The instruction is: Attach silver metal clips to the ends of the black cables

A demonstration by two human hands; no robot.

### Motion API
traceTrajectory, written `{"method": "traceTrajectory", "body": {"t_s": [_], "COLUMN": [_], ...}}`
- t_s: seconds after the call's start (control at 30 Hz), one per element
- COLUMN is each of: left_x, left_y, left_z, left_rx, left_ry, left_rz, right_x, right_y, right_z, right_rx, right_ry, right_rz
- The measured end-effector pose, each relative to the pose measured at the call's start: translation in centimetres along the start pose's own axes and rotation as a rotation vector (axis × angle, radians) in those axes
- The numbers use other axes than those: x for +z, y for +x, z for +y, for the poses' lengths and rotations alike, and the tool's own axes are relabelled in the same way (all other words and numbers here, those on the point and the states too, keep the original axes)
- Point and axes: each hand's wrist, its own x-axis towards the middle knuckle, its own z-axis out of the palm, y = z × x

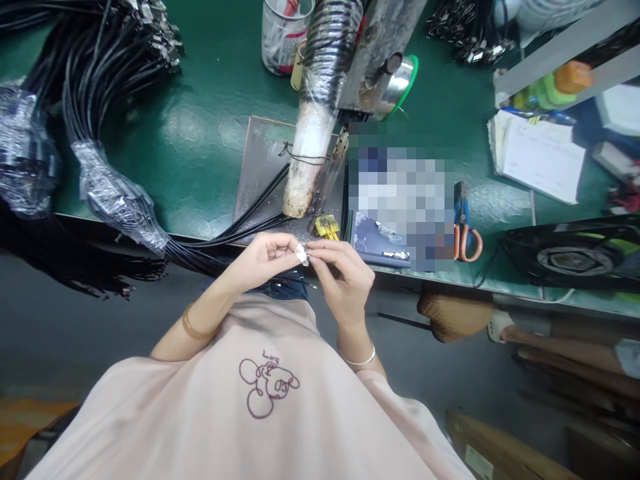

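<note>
My left hand (pixel 267 259) and my right hand (pixel 344 277) meet just below the front edge of the green bench (pixel 200 133). Both are pinched together on a small metal connector (pixel 306 249) at the end of a thin black cable (pixel 250 230). A white wrap covers one left fingertip. Several black cables run from my hands up left to a plastic-wrapped bundle (pixel 115 197). A small yellow part (pixel 327 227) lies on the grey metal plate (pixel 263 167) right above my fingers.
A fume hose with a white nozzle (pixel 313 157) hangs over the plate. Behind stand a solder spool (pixel 400 77) and a cup (pixel 283 33). Orange-handled pliers (pixel 464 230), papers (pixel 543 157) and a black fan (pixel 575 253) lie right. Cable bundles (pixel 65 80) fill the left.
</note>
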Motion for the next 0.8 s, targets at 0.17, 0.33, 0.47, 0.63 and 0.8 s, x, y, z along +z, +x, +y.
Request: {"method": "traceTrajectory", "body": {"t_s": [0.17,0.33,0.47,0.63,0.8], "left_x": [-0.1,-0.5,-0.4,0.1,0.5], "left_y": [-0.1,-0.1,-0.1,-0.1,0.3], "left_z": [-0.2,-0.5,-0.7,-0.8,-1.0], "left_rx": [-0.011,-0.004,-0.02,0.036,0.083], "left_ry": [0.004,-0.013,-0.003,-0.003,-0.004], "left_rz": [0.006,-0.007,-0.039,0.029,0.13], "right_x": [-0.2,-0.2,-0.3,-0.2,0.1], "right_y": [0.1,0.2,0.4,0.2,-0.6], "right_z": [-0.4,-0.2,0.2,0.2,-0.1], "right_rx": [0.017,0.198,0.335,0.336,0.193], "right_ry": [-0.018,0.211,0.398,0.378,0.23], "right_rz": [-0.026,-0.046,-0.12,-0.031,0.148]}}
